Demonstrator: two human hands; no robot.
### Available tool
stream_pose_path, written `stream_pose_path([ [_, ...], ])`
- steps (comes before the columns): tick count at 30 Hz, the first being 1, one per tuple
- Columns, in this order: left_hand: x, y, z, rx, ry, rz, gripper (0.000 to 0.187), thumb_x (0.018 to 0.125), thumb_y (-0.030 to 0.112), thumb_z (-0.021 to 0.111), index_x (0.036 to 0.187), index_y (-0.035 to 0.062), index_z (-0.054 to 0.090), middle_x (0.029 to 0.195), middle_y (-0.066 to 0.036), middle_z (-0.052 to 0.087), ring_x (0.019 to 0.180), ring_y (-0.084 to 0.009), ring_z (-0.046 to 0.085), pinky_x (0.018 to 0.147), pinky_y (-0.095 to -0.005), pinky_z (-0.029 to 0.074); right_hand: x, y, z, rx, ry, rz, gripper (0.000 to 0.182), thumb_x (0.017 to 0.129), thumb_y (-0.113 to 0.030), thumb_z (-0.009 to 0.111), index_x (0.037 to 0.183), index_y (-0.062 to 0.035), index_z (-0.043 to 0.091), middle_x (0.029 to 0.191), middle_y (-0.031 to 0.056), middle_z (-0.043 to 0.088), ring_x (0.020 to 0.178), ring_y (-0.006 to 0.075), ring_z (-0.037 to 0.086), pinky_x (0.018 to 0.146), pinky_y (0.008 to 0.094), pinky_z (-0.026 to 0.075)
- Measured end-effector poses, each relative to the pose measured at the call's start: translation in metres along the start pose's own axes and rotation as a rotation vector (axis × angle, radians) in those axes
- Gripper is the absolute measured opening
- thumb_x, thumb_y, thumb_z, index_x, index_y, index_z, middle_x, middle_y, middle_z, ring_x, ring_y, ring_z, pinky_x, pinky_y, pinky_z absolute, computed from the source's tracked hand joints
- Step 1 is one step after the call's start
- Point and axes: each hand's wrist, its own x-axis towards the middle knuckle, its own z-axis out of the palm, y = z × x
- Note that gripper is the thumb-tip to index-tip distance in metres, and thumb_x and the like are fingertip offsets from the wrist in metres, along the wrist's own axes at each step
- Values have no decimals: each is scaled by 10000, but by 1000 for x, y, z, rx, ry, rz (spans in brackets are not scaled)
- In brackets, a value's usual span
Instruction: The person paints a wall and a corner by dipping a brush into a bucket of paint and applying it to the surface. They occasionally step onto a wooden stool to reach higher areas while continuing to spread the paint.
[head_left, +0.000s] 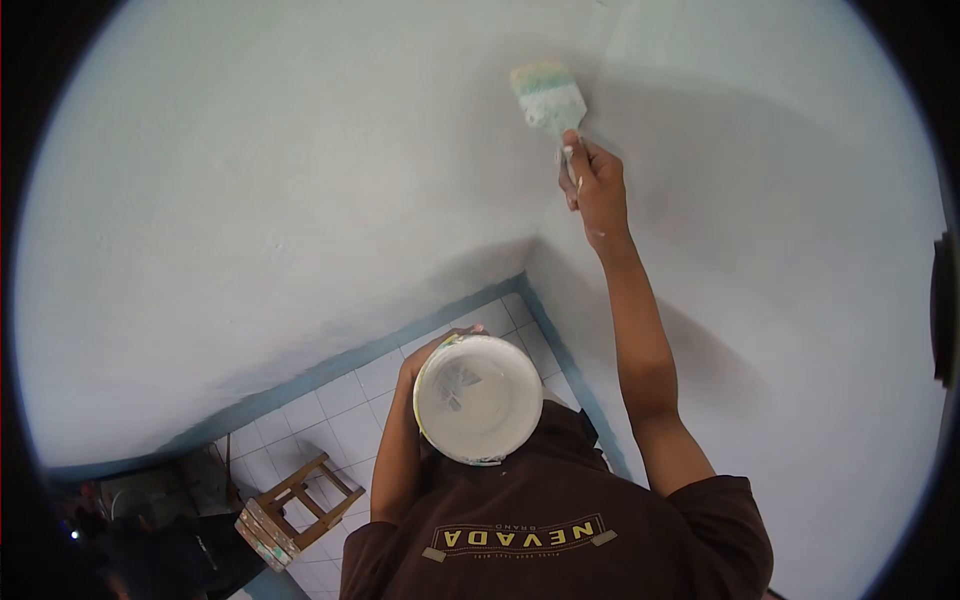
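Observation:
My right hand point(595, 185) is wrapped round the handle of a wide paintbrush point(552, 103), raised near the corner of two pale walls. White and greenish paint coats the brush, and its bristles point up at the wall point(300, 150). White paint smears mark my fingers. My left hand point(447, 345) curls round the far side of a white paint bucket point(425, 400), held against my chest. Pale paint lies inside the bucket, with a greyish patch on its left side. Drips run along the bucket's rim. The bucket hides most of my left fingers.
A paint-spattered wooden step stool point(318, 500) stands on the white tiled floor point(350, 425) at lower left. A blue band point(330, 368) runs along the foot of both walls. Dark items point(150, 510) sit in shadow at the lower left. A dark object point(942, 310) shows at the right edge.

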Motion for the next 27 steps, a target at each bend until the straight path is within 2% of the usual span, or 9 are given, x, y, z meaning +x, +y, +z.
stream_pose_path([
  [3,2,1,4,18,149,-104,235,1010,308,568,938,92,627,766,33,608,667,-86,591,662,-290,518,-2,23,0,113,55,-36,405,1018,-387,532,727,-105,543,544,-65,390,466,45,363,427,240,310],
  [7,21,-8,-20,-7,33,-45,328,1024,392,522,905,116,653,817,62,609,732,-46,559,699,-259,496,1,226,-28,-124,82,190,441,1008,-437,521,740,-90,558,576,-26,460,493,84,424,456,275,360],
  [9,24,-6,-20,192,13,15,393,1026,454,486,910,114,647,824,62,596,760,-49,549,729,-254,487,-17,276,-46,-505,123,395,480,988,-410,551,720,-15,606,629,50,567,556,145,525,560,324,430],
  [10,17,-1,-10,411,57,48,494,1017,536,435,884,105,634,809,43,588,760,-59,544,732,-262,485,-22,279,-54,-508,122,388,480,988,-410,551,720,-15,606,629,50,567,556,145,525,560,324,430],
  [13,23,-8,-25,325,-35,-1,578,1007,591,383,881,87,635,822,23,596,778,-71,547,739,-266,484,-28,262,-60,-639,-93,649,452,956,-394,597,746,4,642,644,85,603,550,156,543,557,331,439],
  [15,25,0,-26,411,-21,18,608,990,619,396,940,71,655,842,4,609,794,-85,559,762,-271,490,-10,184,-54,-420,62,549,426,946,-373,622,762,10,653,595,66,569,516,146,514,525,327,422],
  [20,27,-5,-27,434,148,-85,743,919,703,465,1170,33,664,971,-52,661,896,-130,601,857,-298,499,-14,-12,-49,-377,45,173,425,983,-333,581,717,-3,610,546,-16,450,497,85,405,479,288,338],
  [25,19,10,-10,514,158,-201,852,876,709,543,1398,36,512,1206,-107,641,1101,-164,585,950,-327,479,11,30,-32,-247,136,-195,400,1031,-258,500,741,-1,600,567,-29,449,541,54,400,501,262,327],
  [27,11,11,-2,501,197,-177,843,878,696,554,1408,42,504,1217,-111,635,1111,-165,581,953,-328,478,8,107,-16,-144,153,-113,410,1033,-286,494,745,-4,564,582,-4,476,564,77,433,542,282,373],
])
